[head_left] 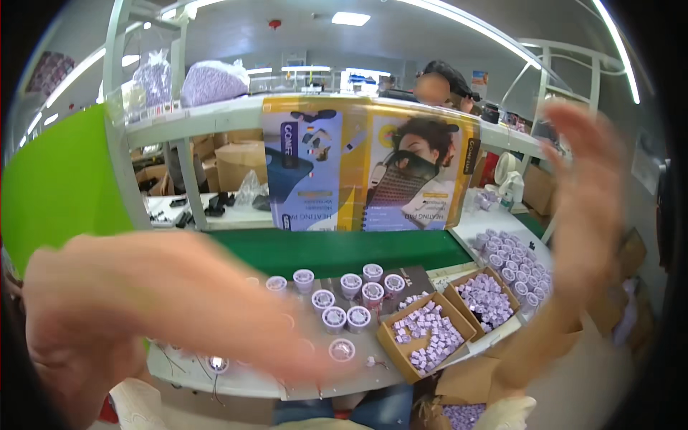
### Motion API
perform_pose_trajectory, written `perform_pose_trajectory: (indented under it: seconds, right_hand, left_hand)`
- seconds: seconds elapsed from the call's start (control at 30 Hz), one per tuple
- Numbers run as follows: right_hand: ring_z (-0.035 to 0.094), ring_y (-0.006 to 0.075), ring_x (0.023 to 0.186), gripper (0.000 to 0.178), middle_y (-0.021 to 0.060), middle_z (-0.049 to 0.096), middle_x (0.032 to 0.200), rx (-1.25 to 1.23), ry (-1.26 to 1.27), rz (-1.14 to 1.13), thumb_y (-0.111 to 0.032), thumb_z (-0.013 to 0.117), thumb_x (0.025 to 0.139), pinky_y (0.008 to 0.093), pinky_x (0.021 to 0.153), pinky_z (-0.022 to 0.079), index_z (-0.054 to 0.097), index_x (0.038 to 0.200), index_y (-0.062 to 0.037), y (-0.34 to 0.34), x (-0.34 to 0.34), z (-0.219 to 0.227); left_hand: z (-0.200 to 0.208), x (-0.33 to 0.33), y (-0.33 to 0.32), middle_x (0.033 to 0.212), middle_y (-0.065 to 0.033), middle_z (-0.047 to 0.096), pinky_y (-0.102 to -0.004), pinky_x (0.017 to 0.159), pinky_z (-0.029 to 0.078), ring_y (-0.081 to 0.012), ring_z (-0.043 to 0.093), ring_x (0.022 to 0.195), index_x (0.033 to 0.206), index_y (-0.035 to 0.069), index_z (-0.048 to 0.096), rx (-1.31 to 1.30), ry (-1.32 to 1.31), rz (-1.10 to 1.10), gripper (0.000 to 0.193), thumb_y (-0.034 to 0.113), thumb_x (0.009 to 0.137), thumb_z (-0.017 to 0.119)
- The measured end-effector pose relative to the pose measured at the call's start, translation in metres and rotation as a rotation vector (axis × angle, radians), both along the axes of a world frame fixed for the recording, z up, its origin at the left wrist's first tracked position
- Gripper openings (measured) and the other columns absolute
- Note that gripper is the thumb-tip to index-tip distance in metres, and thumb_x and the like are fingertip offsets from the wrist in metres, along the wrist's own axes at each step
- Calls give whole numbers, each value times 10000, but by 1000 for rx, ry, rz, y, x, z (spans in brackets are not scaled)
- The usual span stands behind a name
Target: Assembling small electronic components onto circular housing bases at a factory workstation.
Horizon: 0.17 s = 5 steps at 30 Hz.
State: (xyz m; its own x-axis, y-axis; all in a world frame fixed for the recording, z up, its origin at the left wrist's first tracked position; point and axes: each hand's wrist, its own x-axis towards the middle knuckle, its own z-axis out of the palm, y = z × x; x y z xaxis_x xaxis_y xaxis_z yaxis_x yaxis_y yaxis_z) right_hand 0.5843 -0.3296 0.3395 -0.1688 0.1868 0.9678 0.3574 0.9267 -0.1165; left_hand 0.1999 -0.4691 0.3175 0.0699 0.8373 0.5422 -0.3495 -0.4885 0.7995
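My left hand (158,308) is large and smeared by motion on the left, close to the camera. It hides part of the worktop, and I cannot tell whether it holds anything. My right hand (584,172) is raised on the right, also blurred, with thumb and fingers apart and nothing visible between them. Several lilac cup-shaped parts (334,319) stand on a grey mat between the hands. Nearer me lies a lilac round part (342,350), with a small piece with wires (374,362) beside it.
A cardboard box (412,367) of small lilac blocks sits right of the mat, next to a second such box (453,292). More lilac cups (512,265) crowd the far right. Behind runs a green belt (344,247), under a hanging printed sheet (351,165). Beyond the shelf is another person (448,79).
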Motion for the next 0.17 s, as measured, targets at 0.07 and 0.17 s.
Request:
perform_pose_trajectory:
  seconds: [0.07,0.17]
  right_hand:
    - [581,197,1195,355,95,621,1276,-310,-5,-279,-196,546,980,318,1002,450,600,1268,4,25,-19,2]
    - [563,199,1159,340,116,611,1259,-368,-64,-29,-132,568,939,292,970,438,607,1266,-48,96,-33,-100]
  left_hand:
    - [-2,4,5,726,143,623,-331,1023,305,-4,544,961,724,239,589,31,38,-41,202,82,844,631]
    - [-5,-9,54,773,123,613,-333,1031,308,-19,537,987,771,227,579,186,136,31,167,89,854,626]
